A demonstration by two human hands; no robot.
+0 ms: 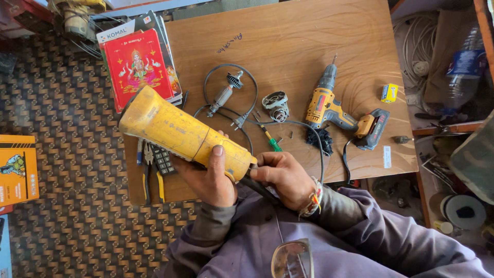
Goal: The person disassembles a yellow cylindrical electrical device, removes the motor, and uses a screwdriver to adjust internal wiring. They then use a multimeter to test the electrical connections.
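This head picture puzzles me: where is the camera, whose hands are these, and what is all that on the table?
The camera sits on the person's head and looks down, so the hands at the bottom are their own. The left hand grips a yellow tool body, a long power-tool casing held over the near edge of the wooden table. The right hand is at the casing's end, where a black cord comes out.

On the table lie a motor rotor, a round metal gear head, a green screwdriver and a yellow cordless drill. Pliers lie under the casing, and books are stacked at the far left corner.
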